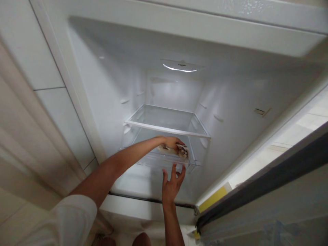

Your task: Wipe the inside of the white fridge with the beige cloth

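Note:
Inside an open fridge [110, 102], my left hand [171, 141] reaches in below the upper glass shelf [166, 118]. Its fingers are closed on a crumpled cloth [182, 151], whitish with dark brown patches. The cloth is over a clear drawer or shelf [159, 160]; whether it presses on the surface is hard to see. Lower and nearer to me, my right hand [171, 187] has its fingers apart and bent upward. Its fingertips are by the front edge of that clear part, and I cannot tell if they touch it. Nothing shows in this hand.
The fridge door [271, 191] stands open at the right, with a dark gasket along its edge. A lamp cover [180, 65] is up on the fridge's inside. Small shelf supports [124, 101] stick out from the side walls. A tiled wall [48, 106] runs along the left.

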`<state>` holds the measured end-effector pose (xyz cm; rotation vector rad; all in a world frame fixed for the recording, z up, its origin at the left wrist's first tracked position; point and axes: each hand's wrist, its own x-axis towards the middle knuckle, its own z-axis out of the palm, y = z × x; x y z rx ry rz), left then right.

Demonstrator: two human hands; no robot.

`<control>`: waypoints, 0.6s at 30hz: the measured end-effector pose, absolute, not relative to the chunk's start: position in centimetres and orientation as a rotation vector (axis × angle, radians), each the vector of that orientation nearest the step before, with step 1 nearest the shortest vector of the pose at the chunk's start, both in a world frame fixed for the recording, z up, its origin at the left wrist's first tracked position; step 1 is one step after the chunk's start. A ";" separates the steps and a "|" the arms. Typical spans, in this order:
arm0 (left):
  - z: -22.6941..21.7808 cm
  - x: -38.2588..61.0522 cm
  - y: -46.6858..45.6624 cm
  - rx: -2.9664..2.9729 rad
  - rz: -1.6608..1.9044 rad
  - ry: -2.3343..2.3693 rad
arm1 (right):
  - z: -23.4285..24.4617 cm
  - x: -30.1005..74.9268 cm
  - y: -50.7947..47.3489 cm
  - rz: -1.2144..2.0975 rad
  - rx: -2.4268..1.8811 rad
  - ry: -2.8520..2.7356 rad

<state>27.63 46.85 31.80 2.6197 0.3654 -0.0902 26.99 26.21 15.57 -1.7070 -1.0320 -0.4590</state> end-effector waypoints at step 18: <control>36.1 16.8 46.3 2.444 -0.473 0.808 | 16.7 26.3 25.8 -0.304 -1.755 -0.987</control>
